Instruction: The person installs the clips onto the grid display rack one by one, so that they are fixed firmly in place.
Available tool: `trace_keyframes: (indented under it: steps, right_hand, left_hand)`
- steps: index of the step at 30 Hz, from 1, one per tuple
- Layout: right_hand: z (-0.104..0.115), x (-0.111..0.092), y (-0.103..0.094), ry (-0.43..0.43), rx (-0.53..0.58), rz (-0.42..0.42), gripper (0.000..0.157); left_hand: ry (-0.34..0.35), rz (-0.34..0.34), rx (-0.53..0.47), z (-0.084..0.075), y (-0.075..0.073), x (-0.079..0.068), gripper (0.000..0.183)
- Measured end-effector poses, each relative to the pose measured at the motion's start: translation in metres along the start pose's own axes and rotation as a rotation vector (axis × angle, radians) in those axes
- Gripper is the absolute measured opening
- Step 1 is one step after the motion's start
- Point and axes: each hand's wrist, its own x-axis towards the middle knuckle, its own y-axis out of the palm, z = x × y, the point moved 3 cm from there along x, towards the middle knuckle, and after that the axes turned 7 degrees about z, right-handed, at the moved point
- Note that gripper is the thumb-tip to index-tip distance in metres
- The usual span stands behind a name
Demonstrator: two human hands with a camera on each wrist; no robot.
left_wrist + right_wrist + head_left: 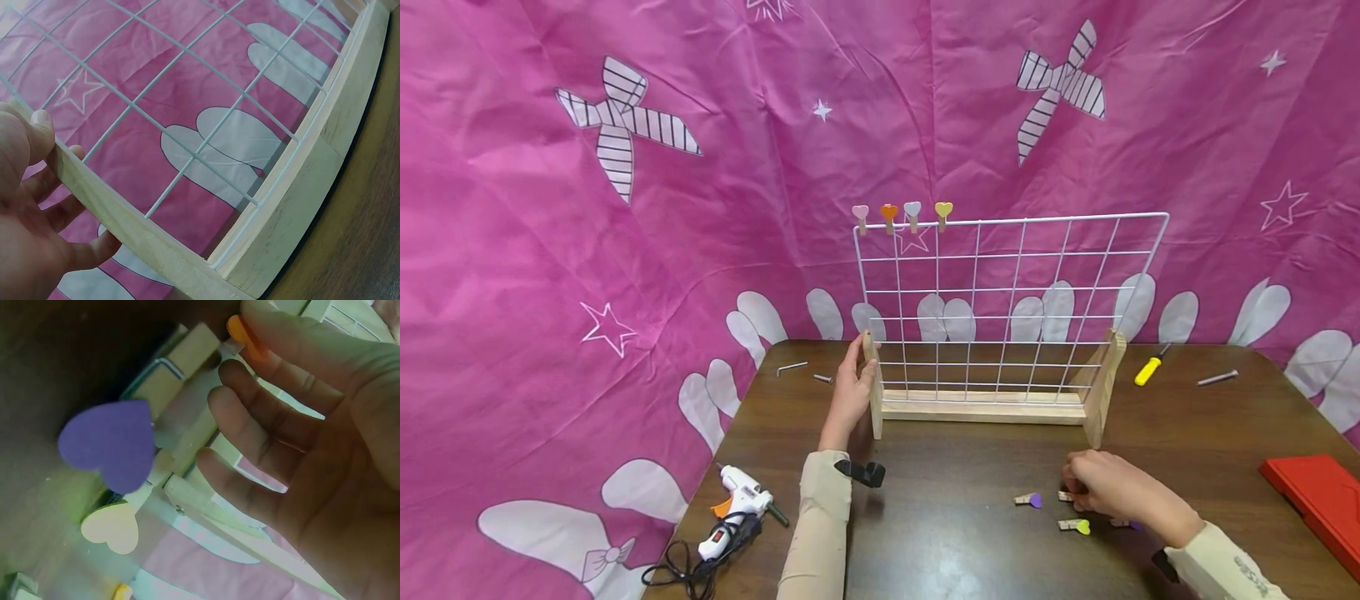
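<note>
A white wire grid rack (1018, 290) stands upright in a wooden base with side posts. My left hand (852, 396) grips its left wooden post (119, 209), thumb on one side and fingers on the other. My right hand (1112, 483) is low over the table, pinching a small wooden clothespin with an orange heart (247, 337) between thumb and index finger. Near it lie a purple-heart clothespin (1028, 500), a yellow-green-heart clothespin (1075, 526) and another purple one (1126, 524), partly hidden by the right wrist. Several heart clothespins (889, 214) sit along the rack's top left wire.
A white glue gun (743, 492) with a black cord lies at the table's left. Behind the rack's right side are a yellow-handled screwdriver (1148, 371) and a bolt (1217, 377). A hex key (792, 367) lies back left, a red case (1318, 500) far right.
</note>
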Motion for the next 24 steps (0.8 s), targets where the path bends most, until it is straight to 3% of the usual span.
trace_keyframes:
  steps: [6,15,24]
  right_hand:
    - [0.004,0.000,-0.020,0.040,0.061,0.003,0.024]
    - [0.016,0.000,-0.073,0.063,0.000,-0.071,0.019]
    - [0.045,0.012,-0.133,-0.085,-0.073,-0.138,0.025]
  left_hand:
    - [0.002,-0.001,-0.002,-0.001,-0.001,0.000,0.048]
    - [0.015,-0.007,0.002,-0.001,0.000,0.000,0.047]
    - [0.014,-0.007,0.011,-0.002,0.000,-0.002,0.047]
